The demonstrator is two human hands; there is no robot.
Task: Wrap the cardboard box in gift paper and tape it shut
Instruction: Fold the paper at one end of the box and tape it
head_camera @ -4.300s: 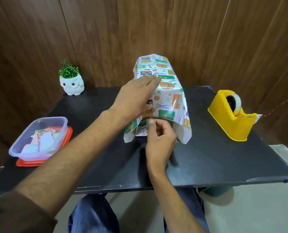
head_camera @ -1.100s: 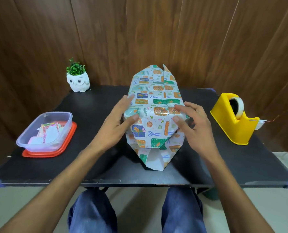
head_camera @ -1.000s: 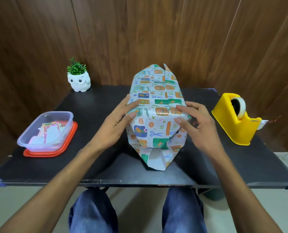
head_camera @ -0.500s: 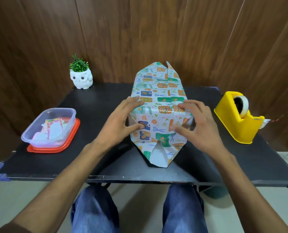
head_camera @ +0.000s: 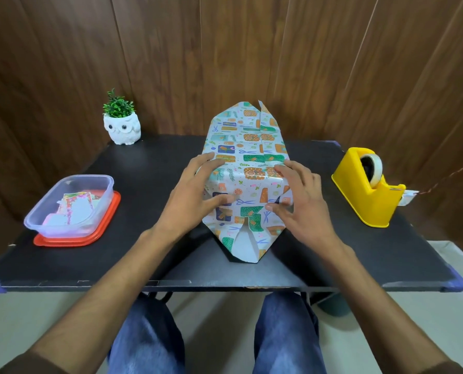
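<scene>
Dark wood panelling is closing in behind a black surface [head_camera: 144, 255]. Near its middle the cardboard box is sitting lengthwise away from the person, hidden entirely under patterned gift paper [head_camera: 247, 160]. Both hands are lying open on it with fingers spread. The left hand [head_camera: 195, 195] is pressing the paper over the top left edge, thumb reaching across the near face, and the right hand [head_camera: 299, 203] is mirroring it on the right edge. Neither is pinching anything.

A pointed near flap [head_camera: 245, 245] is lying loose on the surface with its white underside showing, and a far flap [head_camera: 249, 117] is sticking up at the back. Both ends are looking untaped.

The parcel is probably going to feel light and stiff, since the box beneath is holding its edges square. The paper is looking thin, slick and easy to crease or tear at the corners. Taking hold is likely safest at the box's sides rather than by the loose flaps, which could slide or rip.

A yellow tape dispenser [head_camera: 365, 195] is standing well off to the right. An owl planter [head_camera: 121, 128] is standing at the far left, and a clear container [head_camera: 71, 203] of paper pieces is resting on an orange lid.

No brand or word is reading legibly. The paper is carrying only drawings — scissors, parcels, sprigs — and a small white tag at the dispenser's cutter end is too small to read.
</scene>
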